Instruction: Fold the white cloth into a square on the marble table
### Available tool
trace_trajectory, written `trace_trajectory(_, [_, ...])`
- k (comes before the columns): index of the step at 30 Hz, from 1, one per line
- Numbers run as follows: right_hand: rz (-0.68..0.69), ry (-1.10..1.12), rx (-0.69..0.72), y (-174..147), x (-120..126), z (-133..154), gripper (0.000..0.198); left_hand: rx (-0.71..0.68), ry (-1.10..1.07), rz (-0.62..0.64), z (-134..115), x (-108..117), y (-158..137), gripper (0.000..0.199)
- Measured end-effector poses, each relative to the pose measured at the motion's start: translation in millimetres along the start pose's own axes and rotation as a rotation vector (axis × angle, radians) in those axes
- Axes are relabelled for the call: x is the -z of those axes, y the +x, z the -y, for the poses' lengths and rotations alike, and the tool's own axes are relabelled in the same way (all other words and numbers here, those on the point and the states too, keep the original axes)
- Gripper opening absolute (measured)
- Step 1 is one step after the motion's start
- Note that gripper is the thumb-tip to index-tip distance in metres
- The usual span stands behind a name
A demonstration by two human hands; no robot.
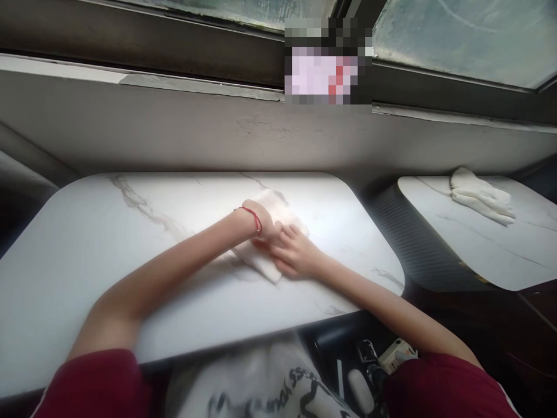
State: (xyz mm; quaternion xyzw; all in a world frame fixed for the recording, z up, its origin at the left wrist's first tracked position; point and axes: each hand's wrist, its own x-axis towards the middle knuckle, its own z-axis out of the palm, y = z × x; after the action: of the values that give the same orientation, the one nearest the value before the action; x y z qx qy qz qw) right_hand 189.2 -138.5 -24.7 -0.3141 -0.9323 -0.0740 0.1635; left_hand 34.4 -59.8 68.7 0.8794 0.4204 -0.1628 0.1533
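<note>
A white cloth (263, 268) lies on the marble-patterned white tabletop (174, 296), bunched and folded around my hands. My left hand (264, 222), with a red string bracelet at the wrist, is bent over the cloth and closed on it; its fingertips are mostly hidden. Right beside it, my right hand (296, 252) has its fingers curled against the cloth and touches the left hand. Part of the cloth spreads out beyond the hands toward the wall, and a folded corner points back toward me.
A second marble-patterned table (483, 249) stands to the right with another crumpled white cloth (481, 196) on it. Behind the tables runs a grey wall (195, 133) beneath windows. Below the near edge, a dark tray (331, 342) holds small items.
</note>
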Motion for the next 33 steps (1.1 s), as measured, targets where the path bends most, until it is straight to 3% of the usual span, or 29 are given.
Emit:
trace_trajectory(2, [0.005,0.038,0.082,3,-3,11,0.043,0.043,0.046,0.248,2,-3,-9,0.051])
trace_trajectory(4, [0.040,0.086,0.146,7,-5,27,0.041,-0.001,0.002,0.358,4,-13,-17,0.040])
trace_trajectory(10, [0.131,0.093,0.207,26,-8,67,0.036,-0.174,-0.111,0.285,15,-45,-20,0.020])
trace_trajectory(14, [0.047,0.179,0.175,40,-8,64,0.030,-0.152,-0.135,0.506,20,-22,-26,0.015])
trace_trajectory(17, [-0.006,0.285,0.155,48,-7,50,0.037,-0.060,-0.155,0.556,26,2,-30,0.015])
trace_trajectory(19, [0.005,0.302,0.116,54,-9,42,0.046,-0.025,-0.139,0.488,32,11,-30,0.019])
trace_trajectory(24, [0.045,0.248,0.010,80,-24,22,0.059,0.157,0.000,0.173,51,17,-21,0.030])
trace_trajectory(29, [0.052,0.201,-0.041,122,-42,-4,0.048,0.374,0.052,-0.151,71,17,-12,0.062])
trace_trajectory(33, [0.113,0.211,-0.078,146,-48,-18,0.033,0.474,0.064,-0.222,76,12,-4,0.071])
